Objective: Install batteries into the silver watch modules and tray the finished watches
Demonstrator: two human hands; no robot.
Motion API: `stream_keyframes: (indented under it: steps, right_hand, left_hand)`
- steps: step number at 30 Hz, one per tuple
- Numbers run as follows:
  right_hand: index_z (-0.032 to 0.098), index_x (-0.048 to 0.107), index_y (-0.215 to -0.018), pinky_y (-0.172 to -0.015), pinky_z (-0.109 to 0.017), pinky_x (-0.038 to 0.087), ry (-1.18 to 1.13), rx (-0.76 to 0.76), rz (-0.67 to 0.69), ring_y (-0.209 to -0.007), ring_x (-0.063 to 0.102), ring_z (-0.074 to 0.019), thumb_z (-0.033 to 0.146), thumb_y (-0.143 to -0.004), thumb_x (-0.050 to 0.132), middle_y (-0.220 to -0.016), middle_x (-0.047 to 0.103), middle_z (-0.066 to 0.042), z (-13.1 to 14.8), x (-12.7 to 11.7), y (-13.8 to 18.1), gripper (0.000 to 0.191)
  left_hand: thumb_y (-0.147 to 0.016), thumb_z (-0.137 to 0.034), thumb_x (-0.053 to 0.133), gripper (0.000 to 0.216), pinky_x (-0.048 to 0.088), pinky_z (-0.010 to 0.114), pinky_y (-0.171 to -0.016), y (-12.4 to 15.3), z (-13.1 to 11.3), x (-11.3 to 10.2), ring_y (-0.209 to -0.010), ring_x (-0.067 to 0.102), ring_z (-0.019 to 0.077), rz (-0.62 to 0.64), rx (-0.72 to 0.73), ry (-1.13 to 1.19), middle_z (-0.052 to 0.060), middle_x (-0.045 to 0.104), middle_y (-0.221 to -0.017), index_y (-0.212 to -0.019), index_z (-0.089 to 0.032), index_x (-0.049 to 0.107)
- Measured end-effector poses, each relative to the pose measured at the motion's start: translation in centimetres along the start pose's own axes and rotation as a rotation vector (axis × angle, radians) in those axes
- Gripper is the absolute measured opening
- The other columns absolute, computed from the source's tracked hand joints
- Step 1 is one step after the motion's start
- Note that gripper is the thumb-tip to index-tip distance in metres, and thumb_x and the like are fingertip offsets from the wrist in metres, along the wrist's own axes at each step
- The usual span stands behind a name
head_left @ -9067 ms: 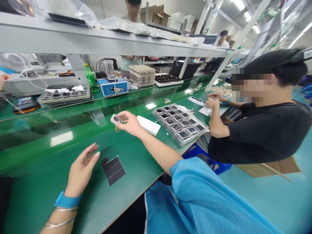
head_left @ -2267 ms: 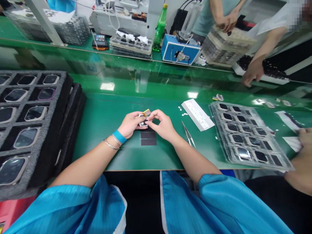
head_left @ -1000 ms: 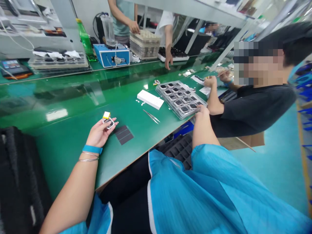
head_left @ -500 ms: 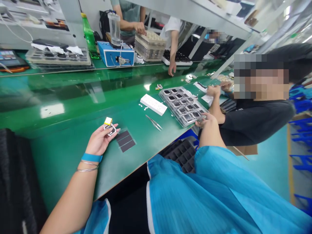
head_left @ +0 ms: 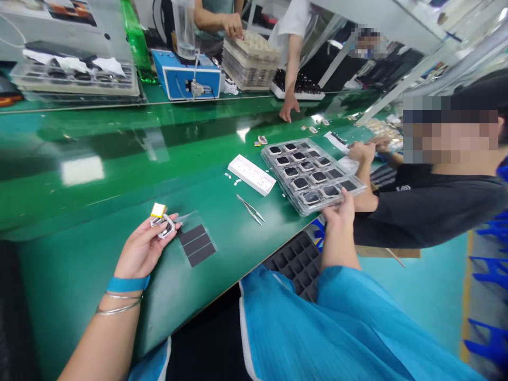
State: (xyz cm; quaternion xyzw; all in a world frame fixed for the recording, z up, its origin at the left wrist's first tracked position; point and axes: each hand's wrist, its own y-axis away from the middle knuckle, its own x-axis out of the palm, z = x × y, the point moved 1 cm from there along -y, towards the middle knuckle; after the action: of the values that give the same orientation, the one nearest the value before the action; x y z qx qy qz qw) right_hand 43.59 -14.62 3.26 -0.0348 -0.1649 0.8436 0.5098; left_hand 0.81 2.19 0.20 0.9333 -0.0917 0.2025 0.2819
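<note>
Left of the tray (head_left: pixel 292 200), my left hand (head_left: pixel 143 247) pinches a white-framed part (head_left: pixel 168 226); my right hand (head_left: pixel 339 214) grips the tray's near edge. Tray handling seems underway, next calling for a level hold.

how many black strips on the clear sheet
3, side by side on the clear sheet: the far strip, the middle strip and the near strip. The left hand may hide more.

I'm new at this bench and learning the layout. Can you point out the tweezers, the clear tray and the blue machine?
Tweezers (head_left: pixel 248 210), head view: midway along one arm.
Clear tray (head_left: pixel 284 183), head view: rim, picture-left side.
Blue machine (head_left: pixel 172 79), head view: front face.
</note>
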Motion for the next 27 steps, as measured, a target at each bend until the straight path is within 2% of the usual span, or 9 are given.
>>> stream_keyframes:
  steps: [2, 4, 6, 11, 16, 18, 21, 24, 27]
  right_hand:
    - [0.018, 0.063, -0.091, -0.079, -0.04, 0.059, -0.124, 0.145, -0.093, -0.08, 0.066, -0.0168, 0.036, -0.092, 0.05, -0.088, 0.067, -0.003, -2.2, -0.4, -1.0, 0.022]
    - [0.02, 0.06, -0.087, -0.082, -0.041, 0.06, -0.299, 0.296, -0.224, -0.079, 0.067, -0.0169, 0.027, -0.082, 0.053, -0.084, 0.067, -0.001, -3.9, -0.4, -1.2, 0.012]
    - [0.021, 0.058, -0.085, -0.086, -0.04, 0.06, -0.41, 0.356, -0.319, -0.08, 0.067, -0.0164, 0.02, -0.071, 0.054, -0.082, 0.066, 0.001, -4.8, -0.2, -1.3, 0.015]
    - [0.025, 0.055, -0.074, -0.09, -0.046, 0.058, -0.285, 0.249, -0.224, -0.084, 0.068, -0.0243, 0.025, -0.061, 0.051, -0.078, 0.067, -0.003, -4.2, -0.9, -3.1, 0.013]
    - [0.027, 0.061, -0.072, -0.093, -0.051, 0.054, -0.197, 0.17, -0.114, -0.092, 0.068, -0.0302, 0.027, -0.062, 0.05, -0.083, 0.069, -0.008, -2.5, -1.5, -7.3, 0.015]
    - [0.028, 0.063, -0.074, -0.095, -0.048, 0.053, -0.214, 0.124, -0.069, -0.097, 0.068, -0.0306, 0.026, -0.062, 0.049, -0.084, 0.07, -0.008, -2.1, -0.7, -9.4, 0.019]
    - [0.026, 0.066, -0.08, -0.097, -0.038, 0.053, -0.381, 0.11, -0.062, -0.102, 0.068, -0.0262, 0.021, -0.063, 0.046, -0.088, 0.072, -0.004, -1.8, 1.7, -13.3, 0.026]
    - [0.024, 0.065, -0.079, -0.09, -0.035, 0.055, -0.539, 0.191, -0.18, -0.092, 0.07, -0.0224, 0.019, -0.072, 0.035, -0.085, 0.071, -0.004, -1.9, 4.3, -17.5, 0.031]
    - [0.022, 0.064, -0.083, -0.087, -0.037, 0.056, -0.643, 0.254, -0.244, -0.087, 0.07, -0.0214, 0.019, -0.079, 0.027, -0.087, 0.07, -0.006, -2.4, 6.7, -21.2, 0.037]
  left_hand:
    - [-0.075, 0.0, 0.063, 0.024, 0.062, 0.017, -0.064, 0.1, -0.1, 0.1, -0.077, 0.074, 0.0161, -0.031, -0.011, -0.009, 0.007, 0.076, -0.097, -0.091, -0.016, 0.072]
    - [-0.074, 0.0, 0.064, 0.025, 0.062, 0.017, -0.064, 0.2, -0.1, 0.1, -0.077, 0.074, 0.0163, -0.059, -0.028, -0.016, 0.006, 0.076, -0.097, -0.091, -0.017, 0.072]
    - [-0.072, -0.001, 0.065, 0.025, 0.062, 0.018, -0.065, 0.3, -0.1, 0.0, -0.077, 0.074, 0.0167, -0.083, -0.041, -0.025, 0.005, 0.076, -0.097, -0.09, -0.018, 0.073]
    - [-0.067, -0.006, 0.07, 0.028, 0.063, 0.019, -0.064, 0.2, 0.2, -0.5, -0.076, 0.074, 0.0182, -0.134, -0.072, -0.059, 0.004, 0.077, -0.098, -0.091, -0.021, 0.075]
    - [-0.057, -0.017, 0.082, 0.029, 0.063, 0.021, -0.067, 0.3, 0.1, -0.5, -0.079, 0.074, 0.0218, -0.181, -0.137, -0.106, 0.003, 0.077, -0.101, -0.085, -0.025, 0.077]
    - [-0.053, -0.027, 0.085, 0.027, 0.063, 0.021, -0.066, 0.5, 0.0, -0.5, -0.082, 0.074, 0.0239, -0.193, -0.15, -0.154, 0.003, 0.077, -0.101, -0.079, -0.027, 0.078]
    - [-0.05, -0.045, 0.086, 0.028, 0.062, 0.026, -0.07, 0.5, 0.0, -0.7, -0.093, 0.074, 0.0296, -0.187, -0.161, -0.254, 0.001, 0.077, -0.103, -0.075, -0.034, 0.078]
    - [-0.046, -0.053, 0.085, 0.031, 0.061, 0.036, -0.079, 0.4, 0.5, -1.3, -0.1, 0.071, 0.0363, -0.169, -0.178, -0.349, -0.003, 0.077, -0.106, -0.073, -0.04, 0.078]
    - [-0.042, -0.054, 0.085, 0.034, 0.062, 0.042, -0.078, 0.3, 1.1, -2.0, -0.096, 0.072, 0.039, -0.203, -0.182, -0.332, -0.004, 0.077, -0.103, -0.073, -0.041, 0.077]
